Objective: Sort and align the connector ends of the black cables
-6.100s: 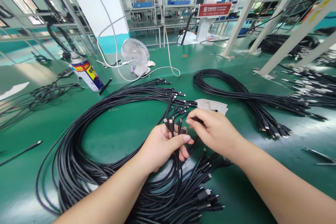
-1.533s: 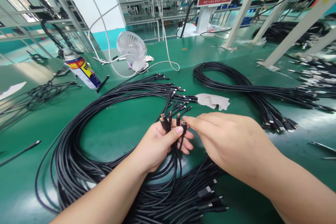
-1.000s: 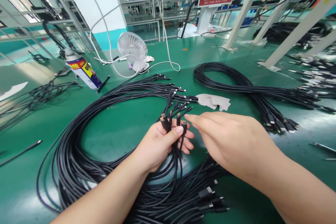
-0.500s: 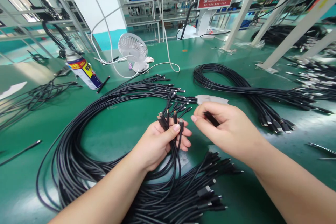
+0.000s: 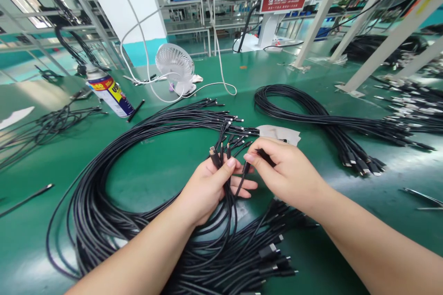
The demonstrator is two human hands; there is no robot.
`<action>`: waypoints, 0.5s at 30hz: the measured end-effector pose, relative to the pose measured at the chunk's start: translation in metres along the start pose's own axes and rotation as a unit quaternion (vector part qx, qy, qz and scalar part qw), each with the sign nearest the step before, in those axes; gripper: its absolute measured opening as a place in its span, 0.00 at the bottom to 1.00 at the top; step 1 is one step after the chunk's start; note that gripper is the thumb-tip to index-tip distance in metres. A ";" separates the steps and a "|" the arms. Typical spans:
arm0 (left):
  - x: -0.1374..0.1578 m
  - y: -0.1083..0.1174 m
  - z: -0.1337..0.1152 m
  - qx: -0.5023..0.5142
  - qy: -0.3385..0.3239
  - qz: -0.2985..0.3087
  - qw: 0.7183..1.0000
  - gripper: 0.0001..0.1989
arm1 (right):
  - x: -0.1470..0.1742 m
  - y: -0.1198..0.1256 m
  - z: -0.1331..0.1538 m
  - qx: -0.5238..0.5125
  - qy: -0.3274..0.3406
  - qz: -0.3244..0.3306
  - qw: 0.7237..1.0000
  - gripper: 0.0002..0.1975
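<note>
My left hand grips a small bunch of black cable ends, their plugs sticking up above my thumb. Touching it from the right, my right hand pinches one black plug between thumb and fingers, close to that bunch. Both hands hover over a big coil of black cables lying on the green table. More loose plug ends lie under my wrists.
A grey cloth lies just beyond my right hand. A second coil of black cables lies to the right. A spray can and a small white fan stand at the back left. White frame posts rise at the right.
My right hand came back from the cloth side with a plug pinched in its fingers and closed in on the bunch in my left hand. The left hand stayed put.
</note>
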State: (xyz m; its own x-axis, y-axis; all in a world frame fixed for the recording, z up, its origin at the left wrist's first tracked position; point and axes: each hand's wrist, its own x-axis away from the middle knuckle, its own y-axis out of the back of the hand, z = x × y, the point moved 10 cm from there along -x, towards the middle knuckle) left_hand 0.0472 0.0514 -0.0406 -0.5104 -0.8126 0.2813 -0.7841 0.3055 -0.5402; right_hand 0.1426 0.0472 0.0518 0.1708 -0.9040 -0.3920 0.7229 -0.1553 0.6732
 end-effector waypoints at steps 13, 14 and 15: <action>0.002 -0.011 0.005 -0.022 0.024 0.069 0.997 0.15 | 0.003 -0.011 -0.005 -0.238 -0.085 0.045 0.967 0.05; 0.002 -0.012 0.005 -0.024 0.024 0.075 0.997 0.15 | 0.003 -0.012 -0.005 -0.255 -0.090 0.051 0.961 0.05; 0.003 -0.013 0.006 -0.025 0.028 0.080 0.996 0.14 | 0.003 -0.013 -0.005 -0.270 -0.096 0.056 0.956 0.06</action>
State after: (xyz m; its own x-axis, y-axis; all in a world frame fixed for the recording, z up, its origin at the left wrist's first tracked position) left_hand 0.0584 0.0423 -0.0373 -0.6482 -0.7228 0.2398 -0.7070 0.4543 -0.5419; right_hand 0.1370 0.0491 0.0385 0.1784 -0.9676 -0.1784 0.9564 0.1279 0.2624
